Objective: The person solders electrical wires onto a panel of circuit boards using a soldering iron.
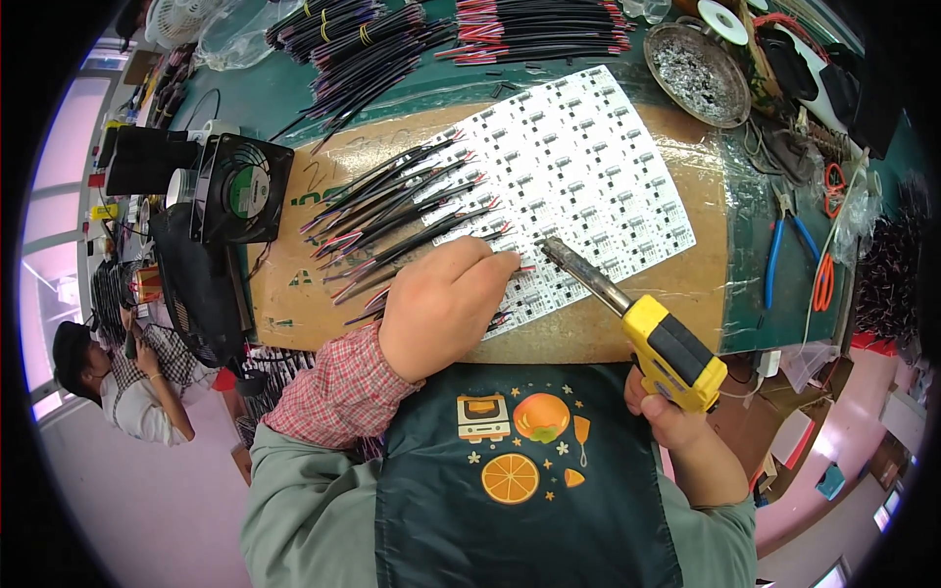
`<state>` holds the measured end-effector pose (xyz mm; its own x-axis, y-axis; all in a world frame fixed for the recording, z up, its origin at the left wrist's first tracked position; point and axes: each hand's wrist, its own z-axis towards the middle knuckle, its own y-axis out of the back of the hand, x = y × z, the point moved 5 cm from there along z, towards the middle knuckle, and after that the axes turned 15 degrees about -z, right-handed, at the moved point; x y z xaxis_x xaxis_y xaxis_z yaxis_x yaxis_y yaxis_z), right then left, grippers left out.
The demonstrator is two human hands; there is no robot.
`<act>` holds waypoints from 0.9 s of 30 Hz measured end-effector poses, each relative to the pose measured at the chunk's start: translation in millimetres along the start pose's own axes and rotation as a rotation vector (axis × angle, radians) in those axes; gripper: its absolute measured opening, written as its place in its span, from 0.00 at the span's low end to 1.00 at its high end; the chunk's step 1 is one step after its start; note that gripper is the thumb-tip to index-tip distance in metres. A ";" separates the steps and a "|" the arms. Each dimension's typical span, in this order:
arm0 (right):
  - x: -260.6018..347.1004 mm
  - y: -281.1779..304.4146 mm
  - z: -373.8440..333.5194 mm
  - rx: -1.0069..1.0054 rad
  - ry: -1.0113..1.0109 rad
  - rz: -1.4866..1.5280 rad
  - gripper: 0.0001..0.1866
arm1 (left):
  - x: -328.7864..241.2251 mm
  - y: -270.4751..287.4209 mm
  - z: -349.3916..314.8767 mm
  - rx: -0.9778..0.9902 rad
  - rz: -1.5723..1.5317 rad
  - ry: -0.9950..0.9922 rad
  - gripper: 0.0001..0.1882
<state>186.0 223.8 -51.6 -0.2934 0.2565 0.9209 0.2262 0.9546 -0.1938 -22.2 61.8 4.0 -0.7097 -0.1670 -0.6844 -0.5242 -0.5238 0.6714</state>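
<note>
My right hand [671, 412] grips a yellow and black soldering gun [676, 355] by its handle. Its metal barrel slants up and left, so that the dark tip sits over a white circuit board panel [642, 186]. The panel carries rows of small repeated parts. My left hand [446, 304] is closed in a pinch at the panel's lower left, close to the tip, on what looks like a thin wire with a red end; the fingers partly hide it. Several black-sleeved wires [392, 211] lie side by side to the left, their stripped ends on the panel's left edge.
A brown board [701, 294] lies under the panel. Bundled wires [368, 54] are heaped at the back. A round metal dish [698, 76] stands back right, blue-handled pliers [776, 257] at right. A small black fan [245, 191] stands left. Another person [147, 382] sits far left.
</note>
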 end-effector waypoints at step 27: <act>-14.0 -1.6 2.0 -0.013 0.026 -0.102 0.20 | 3.1 -12.0 -2.0 0.003 0.179 -0.062 0.15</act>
<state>187.9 219.0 -64.8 -0.2915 0.1537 0.9441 0.2086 0.9735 -0.0941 -17.1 65.9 -6.8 -0.8195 -0.2058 -0.5349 -0.3879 -0.4878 0.7820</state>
